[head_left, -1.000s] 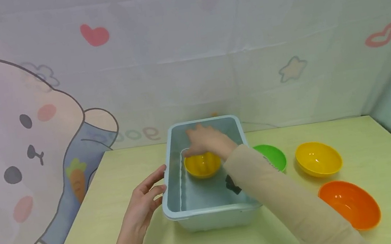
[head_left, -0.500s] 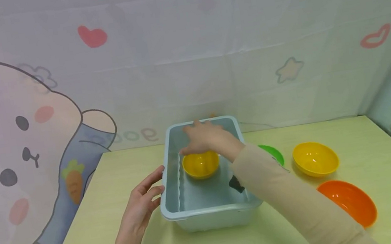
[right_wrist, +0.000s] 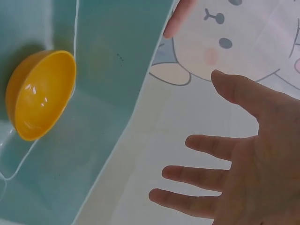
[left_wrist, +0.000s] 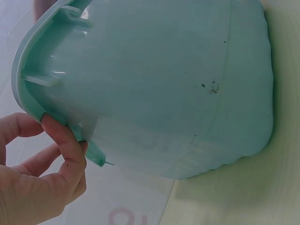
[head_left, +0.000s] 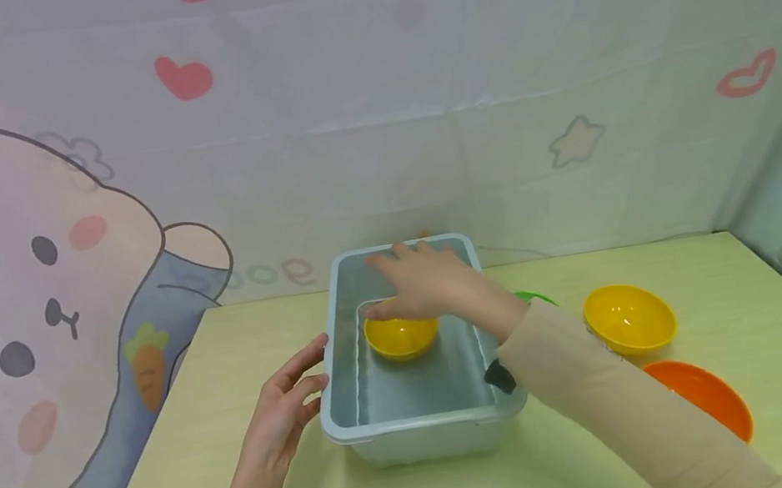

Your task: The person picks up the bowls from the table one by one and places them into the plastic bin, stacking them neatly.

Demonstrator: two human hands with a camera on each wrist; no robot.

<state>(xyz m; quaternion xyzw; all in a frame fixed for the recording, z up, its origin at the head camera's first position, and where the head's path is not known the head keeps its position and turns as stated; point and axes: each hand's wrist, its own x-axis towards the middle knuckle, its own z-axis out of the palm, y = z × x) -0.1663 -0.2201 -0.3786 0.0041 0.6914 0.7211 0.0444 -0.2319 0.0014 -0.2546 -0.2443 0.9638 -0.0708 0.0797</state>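
Note:
A pale blue-green plastic basin (head_left: 425, 422) stands on the table, with a yellow bowl (head_left: 403, 338) lying inside it. My right hand (head_left: 427, 281) is over the basin, above and behind the bowl, with its fingers spread and holding nothing. In the right wrist view the bowl (right_wrist: 42, 96) lies apart from the fingers (right_wrist: 197, 178). At the basin's left side, my left hand (head_left: 282, 404) touches the outer rim with its fingertips. From the left wrist view, bent fingers (left_wrist: 65, 145) reach under the rim's lip (left_wrist: 21, 75).
To the right on the light wooden table (head_left: 764, 306) sit a second yellow bowl (head_left: 630, 318), an orange bowl (head_left: 710, 399) and a green bowl (head_left: 537, 297). My right sleeve (head_left: 611, 397) partly hides the green and orange ones. A printed cloth (head_left: 371, 112) hangs behind the table.
My right hand has shifted slightly right over the basin, and its sleeve now covers more of the green bowl. The bowl inside and my left hand stay in place.

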